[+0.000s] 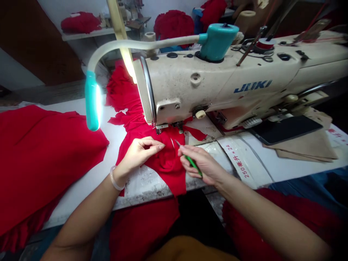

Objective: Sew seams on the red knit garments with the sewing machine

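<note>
A red piece of fabric (165,159) lies on the table under the presser foot (160,128) of a cream sewing machine (217,83). My left hand (140,152) pinches the fabric just in front of the needle, fingers closed on the cloth. My right hand (199,165) is closed round a green-handled thread snip (190,159), whose metal tip points at the fabric near the foot.
A lit teal gooseneck lamp (92,101) hangs left of the machine head. A large red cloth pile (40,156) covers the table's left. A dark phone (288,129) rests on brown paper at the right. More red fabric sits on a back shelf (89,33).
</note>
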The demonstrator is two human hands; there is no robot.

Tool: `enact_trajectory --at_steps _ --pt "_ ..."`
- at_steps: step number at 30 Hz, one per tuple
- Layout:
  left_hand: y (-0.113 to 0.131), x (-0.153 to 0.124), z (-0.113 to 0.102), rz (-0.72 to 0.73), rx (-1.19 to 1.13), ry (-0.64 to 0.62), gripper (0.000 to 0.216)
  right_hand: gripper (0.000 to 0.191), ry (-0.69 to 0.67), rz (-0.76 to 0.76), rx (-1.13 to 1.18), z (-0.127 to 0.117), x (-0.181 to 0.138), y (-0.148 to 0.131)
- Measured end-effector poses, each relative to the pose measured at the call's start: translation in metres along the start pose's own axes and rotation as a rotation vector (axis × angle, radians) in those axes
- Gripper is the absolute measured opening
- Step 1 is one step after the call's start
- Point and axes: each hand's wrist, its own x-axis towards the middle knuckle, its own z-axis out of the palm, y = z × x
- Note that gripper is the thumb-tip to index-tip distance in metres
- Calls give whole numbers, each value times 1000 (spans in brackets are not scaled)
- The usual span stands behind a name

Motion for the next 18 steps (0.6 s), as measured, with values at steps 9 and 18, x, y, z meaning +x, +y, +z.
enact_trajectory --at_steps 9,18 --pt "-1 1 0 -84 -42 52 22 37 715 -689 -1616 -100 11 -8" --pt "-6 2 -1 -93 -64 68 23 20 1015 -1052 -1627 -120 -57 -28"
